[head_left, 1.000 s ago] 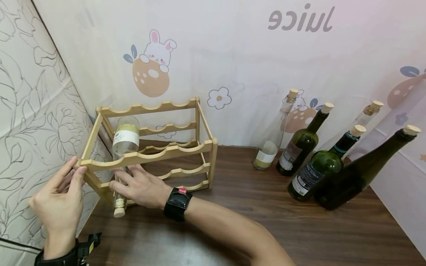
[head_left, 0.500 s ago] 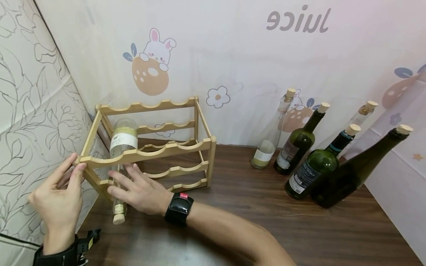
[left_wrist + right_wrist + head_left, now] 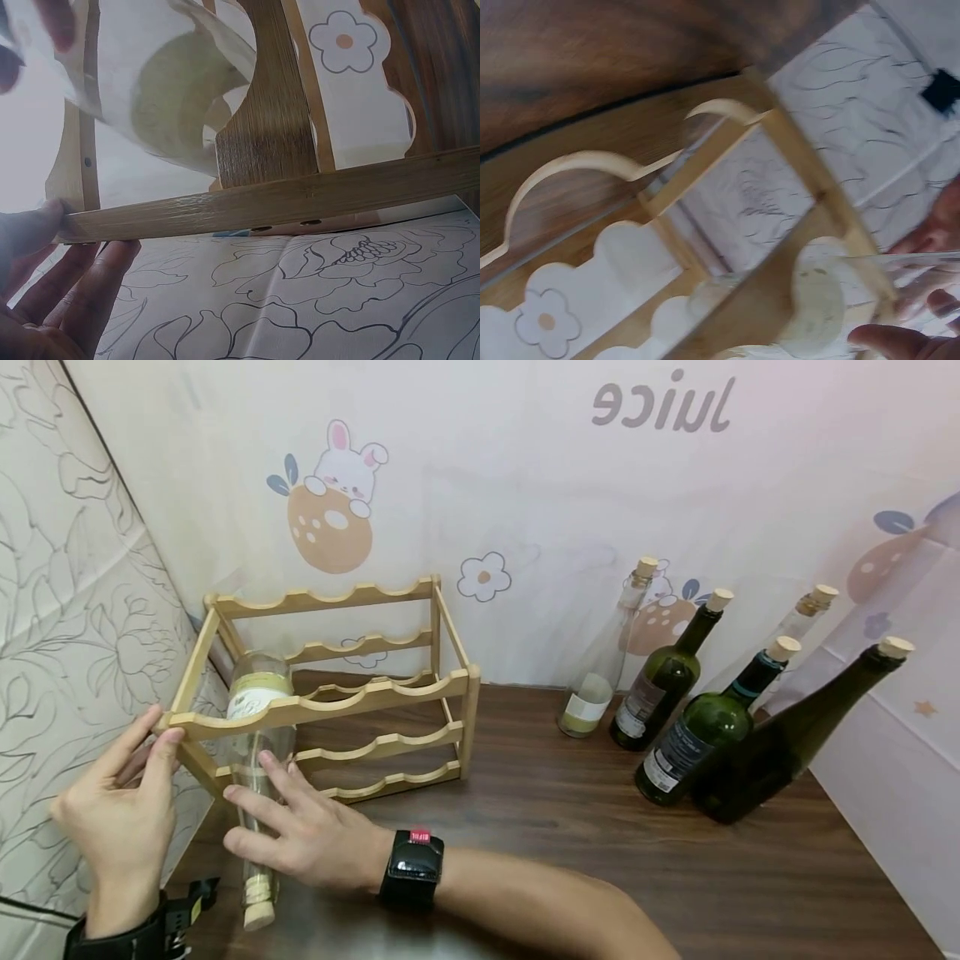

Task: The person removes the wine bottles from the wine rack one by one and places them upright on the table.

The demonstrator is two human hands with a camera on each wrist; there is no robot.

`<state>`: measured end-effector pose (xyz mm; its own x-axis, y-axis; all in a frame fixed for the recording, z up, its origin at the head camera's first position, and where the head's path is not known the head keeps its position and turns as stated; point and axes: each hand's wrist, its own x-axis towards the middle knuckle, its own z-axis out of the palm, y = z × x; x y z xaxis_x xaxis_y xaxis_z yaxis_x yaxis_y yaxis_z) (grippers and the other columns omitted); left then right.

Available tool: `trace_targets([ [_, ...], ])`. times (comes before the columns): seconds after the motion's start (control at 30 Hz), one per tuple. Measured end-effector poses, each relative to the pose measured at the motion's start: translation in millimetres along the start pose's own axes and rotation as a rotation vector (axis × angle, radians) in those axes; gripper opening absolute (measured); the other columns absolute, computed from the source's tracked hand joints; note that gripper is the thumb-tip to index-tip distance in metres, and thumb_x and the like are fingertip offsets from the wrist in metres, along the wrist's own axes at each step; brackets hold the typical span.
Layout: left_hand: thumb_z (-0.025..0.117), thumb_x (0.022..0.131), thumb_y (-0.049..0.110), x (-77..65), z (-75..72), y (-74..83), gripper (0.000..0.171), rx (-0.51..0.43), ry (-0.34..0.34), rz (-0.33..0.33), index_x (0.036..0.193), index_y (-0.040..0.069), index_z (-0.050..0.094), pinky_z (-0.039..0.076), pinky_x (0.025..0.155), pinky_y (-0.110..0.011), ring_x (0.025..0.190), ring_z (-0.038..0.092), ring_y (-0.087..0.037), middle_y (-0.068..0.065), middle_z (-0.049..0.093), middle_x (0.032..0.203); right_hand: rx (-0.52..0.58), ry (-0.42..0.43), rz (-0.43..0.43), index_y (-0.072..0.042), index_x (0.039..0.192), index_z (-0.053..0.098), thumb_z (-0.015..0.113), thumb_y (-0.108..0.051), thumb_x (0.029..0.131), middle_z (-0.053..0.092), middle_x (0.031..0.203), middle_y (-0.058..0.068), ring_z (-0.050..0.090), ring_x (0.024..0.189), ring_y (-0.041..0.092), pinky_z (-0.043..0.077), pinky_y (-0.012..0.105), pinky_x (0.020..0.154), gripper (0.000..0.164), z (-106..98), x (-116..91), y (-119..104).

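A clear glass bottle [image 3: 258,683] with a cork and a white-and-green label lies in the leftmost slot of the wooden bottle rack [image 3: 375,696]. It passes beneath the top front rail, its corked neck jutting out toward me and tilting down. My right hand [image 3: 315,835] grips the bottle by its neck and shoulder; in the right wrist view the thumb [image 3: 892,341] lies along the glass. At the rack's top front left corner, my left hand [image 3: 120,810] pinches the wood between thumb and fingers. In the left wrist view the bottle [image 3: 187,90] shows blurred behind the rail.
On the right of the dark wooden table [image 3: 525,810] stand several corked bottles, among them a clear bottle [image 3: 592,693], a green bottle [image 3: 660,693] and a dark bottle [image 3: 802,735]. Patterned cloth walls [image 3: 525,468] close off the back and left.
The bottle has slid forward and down toward me, its cork now farther out from the rack. My right hand has moved along with it; the left hand keeps its hold on the corner.
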<state>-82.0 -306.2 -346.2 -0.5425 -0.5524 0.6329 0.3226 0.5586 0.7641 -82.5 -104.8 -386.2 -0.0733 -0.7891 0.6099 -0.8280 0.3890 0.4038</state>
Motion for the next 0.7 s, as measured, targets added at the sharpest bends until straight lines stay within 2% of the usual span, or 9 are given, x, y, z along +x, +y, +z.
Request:
trace_targets([
  [0.13, 0.083, 0.091, 0.010, -0.3, -1.8, 0.4, 0.030, 0.027, -0.014, 0.004, 0.120, 0.010, 0.078, 0.050, 0.069, 0.007, 0.080, 0.061, 0.030, 0.044, 0.061, 0.099, 0.031, 0.013, -0.019, -0.025, 0.126, 0.071, 0.049, -0.021, 0.112, 0.060, 0.148, 0.016, 0.041, 0.147, 0.060, 0.051, 0.048, 0.116, 0.027, -16.0, -3.7, -7.9],
  [0.27, 0.084, 0.091, 0.007, -0.5, -0.5, 3.1, 0.029, 0.019, -0.006, -0.003, 0.119, 0.007, 0.078, 0.050, 0.069, 0.007, 0.077, 0.061, 0.030, 0.046, 0.060, 0.096, 0.072, -0.020, -0.053, -0.025, 0.127, 0.071, 0.052, -0.018, 0.110, 0.059, 0.149, 0.018, 0.041, 0.146, 0.061, 0.050, 0.048, 0.117, 0.027, -38.1, -8.8, -15.6],
  [0.43, 0.084, 0.090, 0.009, 0.1, -0.5, 3.2, 0.028, 0.011, -0.001, -0.014, 0.118, 0.009, 0.079, 0.050, 0.067, 0.007, 0.075, 0.061, 0.029, 0.045, 0.061, 0.095, 0.127, -0.026, -0.061, -0.026, 0.125, 0.071, 0.056, -0.022, 0.108, 0.059, 0.150, 0.018, 0.040, 0.147, 0.061, 0.056, 0.038, 0.113, 0.023, -67.9, -17.6, -27.9],
  [0.57, 0.083, 0.092, 0.015, 0.7, -2.5, 0.5, 0.030, 0.026, -0.021, 0.002, 0.121, 0.010, 0.078, 0.049, 0.068, 0.008, 0.077, 0.061, 0.030, 0.047, 0.060, 0.097, 0.177, -0.068, -0.078, -0.025, 0.133, 0.070, 0.060, -0.018, 0.107, 0.057, 0.153, 0.021, 0.039, 0.149, 0.059, 0.048, 0.040, 0.123, 0.029, -93.2, -27.5, -33.2],
  [0.63, 0.083, 0.092, 0.014, 1.1, -2.7, -1.7, 0.030, 0.022, -0.020, 0.007, 0.121, 0.010, 0.078, 0.050, 0.069, 0.007, 0.079, 0.062, 0.029, 0.044, 0.062, 0.099, 0.254, -0.100, -0.089, -0.021, 0.139, 0.069, 0.062, -0.021, 0.107, 0.053, 0.156, 0.025, 0.035, 0.151, 0.059, 0.040, 0.043, 0.130, 0.033, -106.5, -35.0, -30.6],
  [0.7, 0.084, 0.091, 0.012, 1.1, -2.0, -3.4, 0.029, 0.010, -0.010, 0.006, 0.119, 0.010, 0.079, 0.051, 0.070, 0.006, 0.080, 0.063, 0.029, 0.042, 0.064, 0.100, 0.404, -0.115, -0.081, -0.012, 0.143, 0.066, 0.058, -0.025, 0.109, 0.048, 0.159, 0.030, 0.028, 0.154, 0.060, 0.034, 0.042, 0.134, 0.037, -119.4, -45.3, -24.2],
])
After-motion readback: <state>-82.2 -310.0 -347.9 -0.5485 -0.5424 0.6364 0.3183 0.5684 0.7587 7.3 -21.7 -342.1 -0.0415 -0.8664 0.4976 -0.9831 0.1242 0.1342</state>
